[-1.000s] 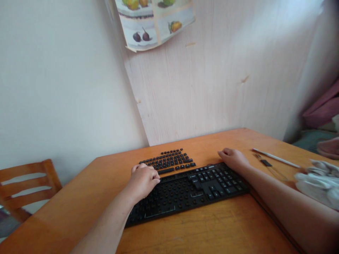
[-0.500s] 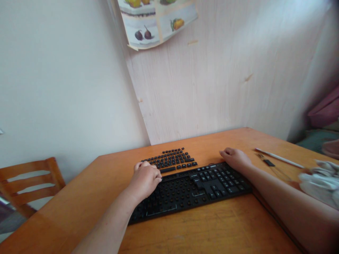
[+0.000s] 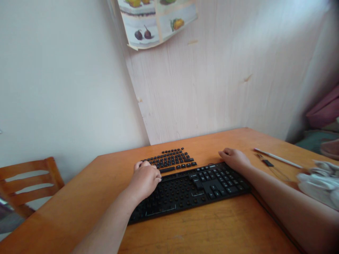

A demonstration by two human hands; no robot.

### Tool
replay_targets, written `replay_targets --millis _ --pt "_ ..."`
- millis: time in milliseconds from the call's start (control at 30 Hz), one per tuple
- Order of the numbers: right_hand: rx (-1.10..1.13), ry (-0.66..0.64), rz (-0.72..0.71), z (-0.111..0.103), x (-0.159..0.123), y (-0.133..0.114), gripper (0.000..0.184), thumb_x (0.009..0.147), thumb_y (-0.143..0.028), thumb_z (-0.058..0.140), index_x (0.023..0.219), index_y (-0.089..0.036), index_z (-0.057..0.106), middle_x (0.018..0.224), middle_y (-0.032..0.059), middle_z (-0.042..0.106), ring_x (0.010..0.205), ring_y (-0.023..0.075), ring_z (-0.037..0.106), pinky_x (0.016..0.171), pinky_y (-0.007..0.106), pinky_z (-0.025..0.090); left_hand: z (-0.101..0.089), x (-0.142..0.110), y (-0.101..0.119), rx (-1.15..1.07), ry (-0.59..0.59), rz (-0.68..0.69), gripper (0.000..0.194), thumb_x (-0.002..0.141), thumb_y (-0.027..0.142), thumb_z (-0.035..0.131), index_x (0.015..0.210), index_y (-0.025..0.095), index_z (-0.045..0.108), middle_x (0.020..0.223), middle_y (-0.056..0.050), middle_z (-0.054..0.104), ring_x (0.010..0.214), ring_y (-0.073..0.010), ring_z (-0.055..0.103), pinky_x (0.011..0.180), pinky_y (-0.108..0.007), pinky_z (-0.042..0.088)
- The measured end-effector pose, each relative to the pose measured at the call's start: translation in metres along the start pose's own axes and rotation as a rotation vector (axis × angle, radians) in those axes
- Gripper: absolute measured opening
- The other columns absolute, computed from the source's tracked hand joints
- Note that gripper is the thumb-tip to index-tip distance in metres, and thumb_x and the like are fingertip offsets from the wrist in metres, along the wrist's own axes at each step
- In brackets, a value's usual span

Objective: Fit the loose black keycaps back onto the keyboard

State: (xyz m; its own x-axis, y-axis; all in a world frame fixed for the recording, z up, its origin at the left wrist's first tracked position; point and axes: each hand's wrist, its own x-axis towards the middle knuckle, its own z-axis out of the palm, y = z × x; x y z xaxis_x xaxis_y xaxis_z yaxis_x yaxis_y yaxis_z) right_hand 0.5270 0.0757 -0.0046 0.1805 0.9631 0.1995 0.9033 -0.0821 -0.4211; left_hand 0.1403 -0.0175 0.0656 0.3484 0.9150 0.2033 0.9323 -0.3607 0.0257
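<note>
A black keyboard [image 3: 182,192] lies slightly tilted across my front on the table. Bare key sockets cover its left and middle part, while keys sit on its right side. Over its far left part is my left hand [image 3: 145,178], closed with curled fingers; what they pinch, if anything, is hidden. My right hand [image 3: 234,158] rests in a loose fist at the keyboard's far right corner, and nothing shows in it. Loose black keycaps [image 3: 169,159] are laid out in rows behind the keyboard, the nearest left ones partly covered by my left hand. A long spacebar [image 3: 167,169] lies in the front row.
To the right on the wooden table [image 3: 212,225] are a white stick like a pencil [image 3: 278,158], a small black-handled metal tool [image 3: 267,162] and a crumpled whitish bundle [image 3: 319,181]. A chair [image 3: 29,181] stands left. Part of another person's hand [image 3: 331,149] shows at the far right.
Both hands keep almost the same place and closed shape. The view has shifted very slightly; the keyboard and the keycap rows look unchanged.
</note>
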Motion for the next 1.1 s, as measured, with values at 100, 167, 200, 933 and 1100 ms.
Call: replay_targets --millis 100,167,200,933,1100 --pt "0.0 -0.001 0.005 0.0 0.0 0.0 0.042 0.088 -0.052 0.038 0.071 -0.021 0.062 0.075 0.0079 0.065 0.072 0.0207 0.058 0.057 0.029 0.032 0.002 -0.001 -0.004 -0.034 -0.002 -0.014 0.016 0.082 0.028 0.06 0.074 0.032 0.074 0.085 0.001 0.073 0.1 -0.0245 0.053 0.099 -0.051 0.022" --pt "-0.001 -0.004 0.009 0.0 0.0 0.0 0.042 0.088 -0.053 0.038 0.071 -0.022 0.061 0.076 0.008 0.065 0.073 0.021 0.058 0.058 0.029 0.032 0.001 -0.002 -0.007 -0.051 -0.018 -0.013 0.019 0.084 0.03 0.057 0.079 0.034 0.075 0.088 0.001 0.073 0.1 -0.0242 0.054 0.099 -0.05 0.024" --pt "-0.001 -0.006 0.011 0.0 0.0 0.0 0.043 0.088 -0.053 0.038 0.071 -0.022 0.061 0.076 0.008 0.065 0.074 0.0211 0.058 0.058 0.029 0.032 0.001 -0.001 -0.009 -0.054 -0.027 -0.012 0.021 0.085 0.031 0.056 0.082 0.035 0.075 0.09 0.001 0.073 0.1 -0.0241 0.054 0.099 -0.05 0.025" --pt "-0.005 -0.021 0.011 -0.002 -0.001 -0.001 0.043 0.087 -0.054 0.036 0.068 -0.022 0.057 0.076 0.008 0.064 0.073 0.0214 0.058 0.058 0.03 0.032 -0.007 -0.005 -0.014 -0.013 -0.055 0.032 0.023 0.084 0.029 0.056 0.085 0.04 0.077 0.094 0.002 0.073 0.103 -0.0237 0.053 0.104 -0.052 0.022" --pt "0.0 -0.023 0.014 -0.002 -0.001 -0.001 0.043 0.087 -0.054 0.037 0.07 -0.022 0.059 0.076 0.008 0.065 0.073 0.0215 0.058 0.058 0.03 0.032 -0.007 -0.005 -0.014 -0.01 -0.031 0.032 0.024 0.085 0.029 0.055 0.085 0.04 0.077 0.096 0.003 0.072 0.103 -0.0235 0.053 0.103 -0.052 0.023"
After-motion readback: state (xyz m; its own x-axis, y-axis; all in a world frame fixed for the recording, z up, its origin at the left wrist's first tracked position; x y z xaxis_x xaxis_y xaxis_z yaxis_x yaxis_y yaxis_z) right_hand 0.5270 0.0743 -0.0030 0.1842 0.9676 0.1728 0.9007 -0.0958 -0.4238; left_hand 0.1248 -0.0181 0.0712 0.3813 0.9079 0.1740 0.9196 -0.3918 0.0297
